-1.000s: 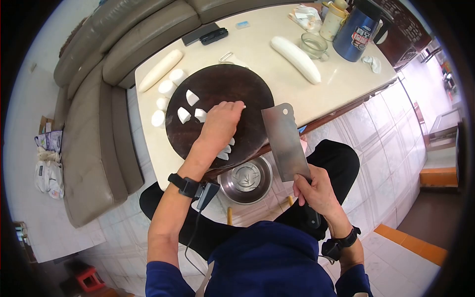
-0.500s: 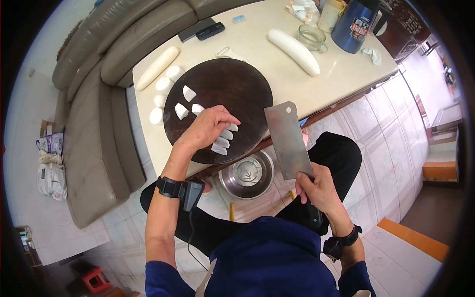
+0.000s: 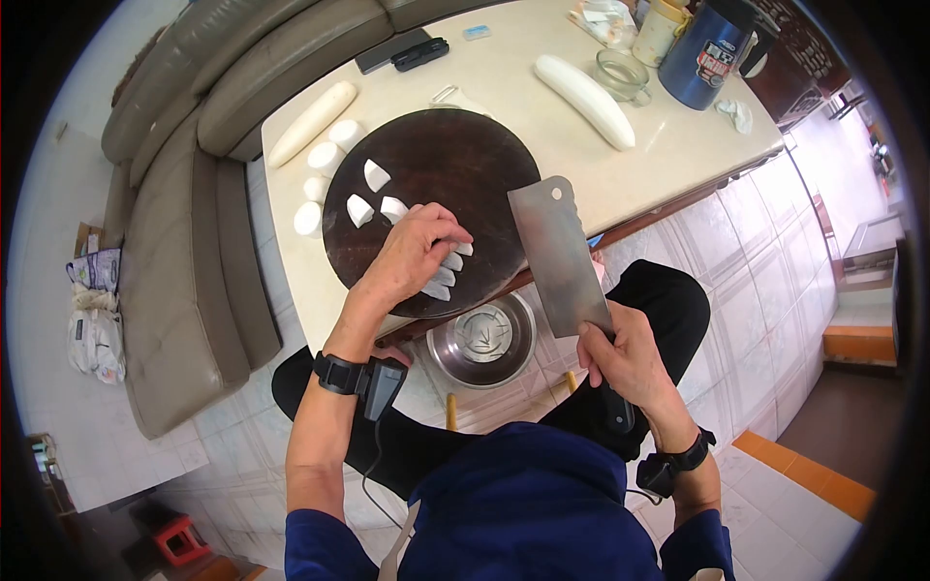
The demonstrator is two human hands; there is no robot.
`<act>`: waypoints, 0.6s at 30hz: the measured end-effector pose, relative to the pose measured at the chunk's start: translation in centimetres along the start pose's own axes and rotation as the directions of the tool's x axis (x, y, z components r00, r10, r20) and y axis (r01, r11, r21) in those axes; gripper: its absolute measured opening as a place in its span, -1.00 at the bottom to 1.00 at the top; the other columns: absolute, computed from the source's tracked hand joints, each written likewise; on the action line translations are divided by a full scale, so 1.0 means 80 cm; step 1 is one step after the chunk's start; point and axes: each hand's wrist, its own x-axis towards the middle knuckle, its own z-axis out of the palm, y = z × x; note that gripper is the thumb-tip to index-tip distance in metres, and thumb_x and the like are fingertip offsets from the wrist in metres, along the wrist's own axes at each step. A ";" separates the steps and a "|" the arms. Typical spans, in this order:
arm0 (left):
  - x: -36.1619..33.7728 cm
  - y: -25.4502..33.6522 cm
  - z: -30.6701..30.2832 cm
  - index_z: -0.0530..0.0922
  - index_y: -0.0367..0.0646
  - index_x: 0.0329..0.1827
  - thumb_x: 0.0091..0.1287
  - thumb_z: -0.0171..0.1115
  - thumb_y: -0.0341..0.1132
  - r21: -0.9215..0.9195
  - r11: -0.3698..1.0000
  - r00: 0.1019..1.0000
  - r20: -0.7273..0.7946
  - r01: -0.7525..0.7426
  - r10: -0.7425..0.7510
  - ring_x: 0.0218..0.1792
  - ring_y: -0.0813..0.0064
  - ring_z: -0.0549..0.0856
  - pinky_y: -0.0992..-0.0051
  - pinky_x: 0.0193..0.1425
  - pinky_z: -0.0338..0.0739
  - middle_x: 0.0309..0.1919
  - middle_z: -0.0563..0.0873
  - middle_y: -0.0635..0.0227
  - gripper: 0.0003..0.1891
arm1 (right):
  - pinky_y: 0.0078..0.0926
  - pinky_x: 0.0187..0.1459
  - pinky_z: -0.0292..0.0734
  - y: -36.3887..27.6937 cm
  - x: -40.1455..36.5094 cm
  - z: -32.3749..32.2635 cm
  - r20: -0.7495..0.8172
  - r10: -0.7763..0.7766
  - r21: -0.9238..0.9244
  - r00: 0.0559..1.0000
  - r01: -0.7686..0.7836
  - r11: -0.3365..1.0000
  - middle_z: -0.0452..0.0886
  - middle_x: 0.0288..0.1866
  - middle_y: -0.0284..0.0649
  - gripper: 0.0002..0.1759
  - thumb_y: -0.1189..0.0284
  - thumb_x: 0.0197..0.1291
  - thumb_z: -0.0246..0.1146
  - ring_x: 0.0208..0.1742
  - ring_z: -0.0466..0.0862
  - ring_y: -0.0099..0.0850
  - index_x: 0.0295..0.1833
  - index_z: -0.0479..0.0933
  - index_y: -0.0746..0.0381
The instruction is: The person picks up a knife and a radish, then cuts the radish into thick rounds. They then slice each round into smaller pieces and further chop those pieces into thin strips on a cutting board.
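Two bare hands work at a round dark cutting board (image 3: 455,160) that lies on a pale table (image 3: 668,145), seen in the head view. The left hand (image 3: 412,254) rests at about 6 o'clock on the board, near its front edge. Its fingers are curled close together and cupped over a small row of white radish slices (image 3: 448,275). The fingertips touch the slices, but whether they truly pinch them cannot be told. The right hand (image 3: 625,358) is at about 4 o'clock from the board, off the table and over the person's lap. It is closed in a fist round the handle of a cleaver (image 3: 557,257). The broad blade points up toward 11 o'clock, crosses the table edge and lies just beside the board's 3 o'clock rim, apart from the slices.

Three radish wedges (image 3: 376,175) lie at 9 to 10 o'clock on the board, just beyond the left hand's knuckles. Off the board at 9 o'clock, four round radish chunks (image 3: 325,156) stand in a curved line along its rim. A whole peeled radish (image 3: 312,123) lies at 10 o'clock and a second peeled radish (image 3: 584,94) at 1 o'clock, both well apart from the hands. A steel bowl (image 3: 481,339) sits below the table edge at 6 o'clock, between the two forearms. A glass cup (image 3: 620,75) and a blue jug (image 3: 712,53) stand at the table's far corner at 2 o'clock.
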 end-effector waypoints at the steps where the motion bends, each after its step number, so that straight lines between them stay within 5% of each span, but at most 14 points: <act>1: -0.001 0.000 0.000 0.73 -0.18 -0.15 0.20 0.28 -0.60 -0.013 1.000 1.000 -0.003 0.011 -0.011 -0.11 0.31 0.59 0.38 0.00 0.51 -0.20 0.63 0.34 -0.79 | -0.64 -0.62 0.34 -0.003 0.002 0.001 0.005 -0.009 -0.003 1.000 0.009 1.000 0.51 -0.60 -0.35 -0.80 0.52 0.35 0.06 -0.70 0.48 -0.65 -0.35 0.44 0.36; 11: -0.014 0.006 0.008 0.72 -0.19 -0.10 0.24 0.28 -0.58 0.003 1.000 0.998 -0.070 -0.002 0.003 -0.04 0.23 0.62 0.35 0.04 0.53 -0.10 0.67 0.28 -0.79 | -0.52 -0.58 0.39 -0.009 0.011 0.008 0.028 0.027 -0.025 0.999 -0.026 0.999 0.46 -0.63 -0.32 -0.80 0.49 0.38 0.07 -0.70 0.46 -0.52 -0.33 0.41 0.35; 13: -0.028 0.016 0.021 0.69 -0.24 -0.02 0.27 0.26 -0.57 0.119 0.990 0.951 -0.286 -0.081 0.113 0.02 0.16 0.63 0.30 0.09 0.54 -0.04 0.66 0.19 -0.77 | -0.31 -0.54 0.44 0.000 0.021 0.001 -0.001 -0.186 -0.424 0.983 0.168 0.890 0.48 -0.68 -0.13 -0.81 0.47 0.34 0.12 -0.68 0.51 -0.23 -0.35 0.42 0.32; 18: -0.062 0.033 0.054 0.55 -0.37 0.17 0.21 0.36 -0.47 0.247 0.966 0.938 -0.310 -0.081 0.158 0.22 0.01 0.53 0.17 0.29 0.46 0.15 0.56 0.04 -0.56 | -0.15 -0.50 0.47 -0.027 0.047 0.007 0.137 -0.387 -0.732 0.912 0.356 0.580 0.52 -0.63 0.00 -0.91 0.53 0.19 0.18 -0.60 0.57 -0.01 -0.30 0.44 0.33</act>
